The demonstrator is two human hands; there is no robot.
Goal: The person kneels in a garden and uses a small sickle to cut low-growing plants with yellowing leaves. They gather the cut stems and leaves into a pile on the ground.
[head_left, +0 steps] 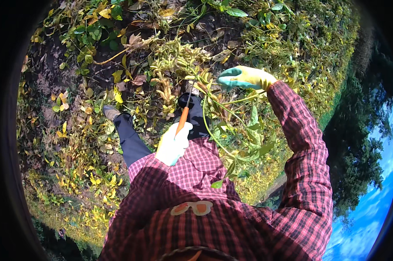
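Note:
My left hand [174, 143], in a pale glove, is wrapped round the orange handle of a sickle [183, 120]. Its thin metal blade points away from me into the plants, where its tip is hard to make out. Farther out and to the right, my right hand [244, 78] wears a yellow glove with teal fingers. Those fingers are curled and face left, beside a bean plant [179, 56] with clustered yellowish pods. What they hold, if anything, is hidden. Green stems with drooping leaves [257, 141] stretch below that hand, near my right forearm.
Yellowing plants and fallen leaves [94, 178] cover the ground around me, with dark soil [48, 82] showing at the left. My shoe [111, 112] and dark trouser legs stand among them. Dark trees [353, 148] and blue sky lie along the right rim.

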